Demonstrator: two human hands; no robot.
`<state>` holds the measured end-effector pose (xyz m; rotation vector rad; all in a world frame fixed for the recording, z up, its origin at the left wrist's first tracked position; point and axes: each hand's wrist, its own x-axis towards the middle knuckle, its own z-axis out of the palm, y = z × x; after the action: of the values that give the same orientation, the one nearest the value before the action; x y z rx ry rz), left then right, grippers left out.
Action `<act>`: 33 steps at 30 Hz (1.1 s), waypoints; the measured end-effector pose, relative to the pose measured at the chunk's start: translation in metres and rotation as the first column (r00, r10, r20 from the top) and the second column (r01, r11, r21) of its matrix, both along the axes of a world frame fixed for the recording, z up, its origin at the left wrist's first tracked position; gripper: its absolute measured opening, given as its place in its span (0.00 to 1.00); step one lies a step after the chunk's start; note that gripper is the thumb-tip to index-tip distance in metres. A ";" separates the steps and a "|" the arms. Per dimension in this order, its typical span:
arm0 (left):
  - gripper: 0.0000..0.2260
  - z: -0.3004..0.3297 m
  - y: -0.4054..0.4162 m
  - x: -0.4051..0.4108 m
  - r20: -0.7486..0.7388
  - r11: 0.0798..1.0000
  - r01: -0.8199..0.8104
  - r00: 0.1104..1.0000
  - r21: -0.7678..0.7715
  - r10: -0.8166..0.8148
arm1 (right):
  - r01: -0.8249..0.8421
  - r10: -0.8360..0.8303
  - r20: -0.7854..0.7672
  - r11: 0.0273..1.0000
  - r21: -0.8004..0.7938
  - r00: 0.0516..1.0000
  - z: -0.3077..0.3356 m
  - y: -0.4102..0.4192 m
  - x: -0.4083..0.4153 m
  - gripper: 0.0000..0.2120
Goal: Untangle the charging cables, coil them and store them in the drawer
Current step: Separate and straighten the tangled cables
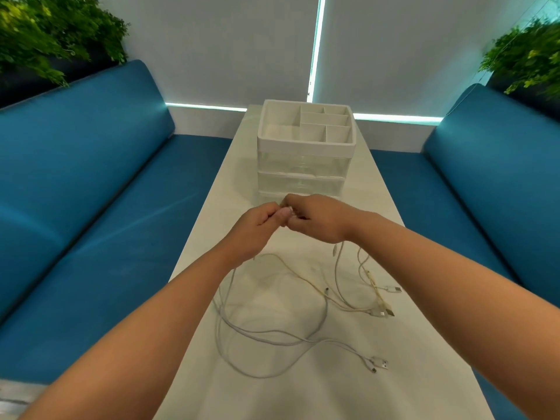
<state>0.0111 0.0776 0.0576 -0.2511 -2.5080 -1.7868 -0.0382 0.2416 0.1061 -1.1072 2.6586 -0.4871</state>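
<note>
Above table [424,344], left hand [257,227], right hand [318,221] pinching charging cables [272,333], drawer [301,184] closed

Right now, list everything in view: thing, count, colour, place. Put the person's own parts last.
charging cables: several, exact count unclear, white and cream, tangled loose on the near half of the table, strands rising to the hands
drawer organiser: one, white top tray with compartments over clear drawers, both shut, at the far middle of the table
table: one, white, long, running away from the camera
sofas: two, blue, one on each side of the table
plants: two clumps, green, behind the sofa backs at top left and top right
blinds: two, grey-white, on the far wall, light showing at their edges
left hand: one, pinching cable above the table, against the right hand
right hand: one, pinching cable at the same spot
</note>
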 end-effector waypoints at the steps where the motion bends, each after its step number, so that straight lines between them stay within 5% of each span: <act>1: 0.12 0.001 -0.005 0.000 -0.013 0.999 -0.042 0.999 0.007 0.042 | 0.012 -0.010 -0.025 0.999 0.050 1.000 0.001 0.008 -0.004 0.07; 4: 0.14 -0.004 -0.023 0.000 0.004 0.989 -0.138 0.990 0.050 0.138 | 0.149 -0.147 -0.028 0.983 0.107 0.989 -0.001 0.042 -0.016 0.13; 7: 0.14 -0.014 -0.030 0.000 0.059 0.976 -0.199 0.979 0.084 0.194 | 0.249 -0.246 0.082 0.968 -0.033 0.966 -0.009 0.058 -0.019 0.16; 11: 0.14 -0.023 -0.033 -0.001 0.142 0.928 -0.310 0.948 0.206 0.285 | 0.266 -0.229 0.172 0.936 -0.232 0.958 -0.015 0.047 -0.012 0.19; 15: 0.14 -0.026 -0.039 -0.001 0.182 0.928 -0.311 0.944 0.207 0.276 | 0.159 -0.144 0.083 0.962 -0.224 0.986 -0.017 0.041 -0.007 0.18; 22: 0.07 -0.016 -0.059 -0.006 0.219 0.968 -0.235 0.944 -0.085 0.248 | 0.040 -0.041 -0.009 0.997 -0.073 0.999 -0.011 0.035 -0.009 0.18; 25: 0.11 0.007 -0.043 -0.016 0.021 0.953 -0.258 0.964 -0.157 0.264 | 0.012 -0.011 0.005 0.999 -0.037 1.000 -0.007 0.022 -0.010 0.18; 27: 0.08 0.028 -0.013 -0.019 -0.028 0.972 -0.140 0.990 -0.186 0.137 | -0.005 0.007 0.040 0.999 -0.044 0.999 -0.003 0.012 -0.007 0.15; 30: 0.17 0.038 0.023 -0.021 0.007 0.910 0.015 1.000 -0.413 -0.013 | 0.009 0.010 0.105 0.984 -0.179 0.994 -0.002 0.007 -0.006 0.08; 33: 0.27 0.031 0.019 -0.025 -0.049 0.808 -0.049 0.998 -0.587 0.025 | 0.035 -0.006 0.122 0.971 -0.236 0.993 -0.010 0.020 -0.008 0.08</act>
<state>-0.0140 0.0969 0.0882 -0.2497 -2.9389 -0.9155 -0.0461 0.2614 0.0964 -1.0751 2.5585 -0.8680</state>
